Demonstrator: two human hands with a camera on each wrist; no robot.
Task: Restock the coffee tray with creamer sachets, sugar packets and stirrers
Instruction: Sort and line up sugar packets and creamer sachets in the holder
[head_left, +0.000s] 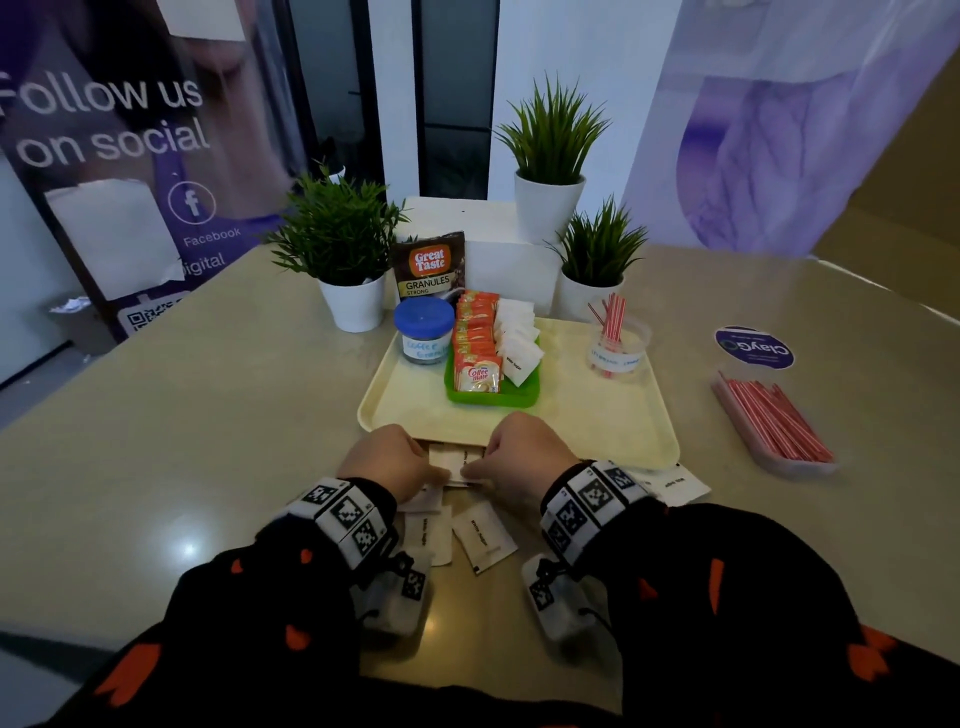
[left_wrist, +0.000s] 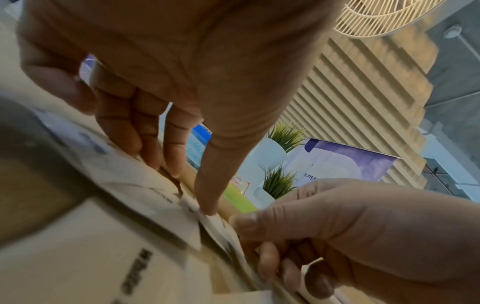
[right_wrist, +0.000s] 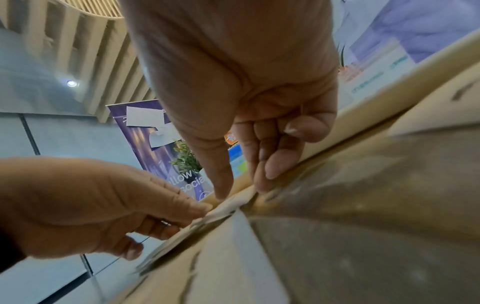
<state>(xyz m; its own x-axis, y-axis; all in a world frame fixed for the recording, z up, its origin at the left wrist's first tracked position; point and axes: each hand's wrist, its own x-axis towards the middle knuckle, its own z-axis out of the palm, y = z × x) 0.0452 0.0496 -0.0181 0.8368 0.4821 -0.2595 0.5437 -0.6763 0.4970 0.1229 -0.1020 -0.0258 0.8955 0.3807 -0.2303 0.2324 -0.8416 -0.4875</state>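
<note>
Both hands meet at the near edge of the cream tray (head_left: 597, 415). My left hand (head_left: 415, 462) and right hand (head_left: 493, 457) pinch a small stack of white sugar packets (head_left: 456, 460) from opposite sides. In the left wrist view the left thumb and fingertips (left_wrist: 174, 172) press on the packets (left_wrist: 145, 185). In the right wrist view the right hand (right_wrist: 241, 190) pinches the packets' edge (right_wrist: 228, 207). On the tray, a green holder (head_left: 493, 397) carries orange creamer sachets (head_left: 475, 338) and sugar packets (head_left: 517, 338). A clear cup (head_left: 618, 348) holds a few stirrers.
Loose sugar packets (head_left: 483, 538) lie on the table under my wrists, and one more (head_left: 680, 483) lies by the tray's right corner. A box of red stirrers (head_left: 774, 423) sits at the right. A blue-lidded jar (head_left: 423, 330), coffee pouch (head_left: 431, 265) and potted plants (head_left: 343, 249) stand behind.
</note>
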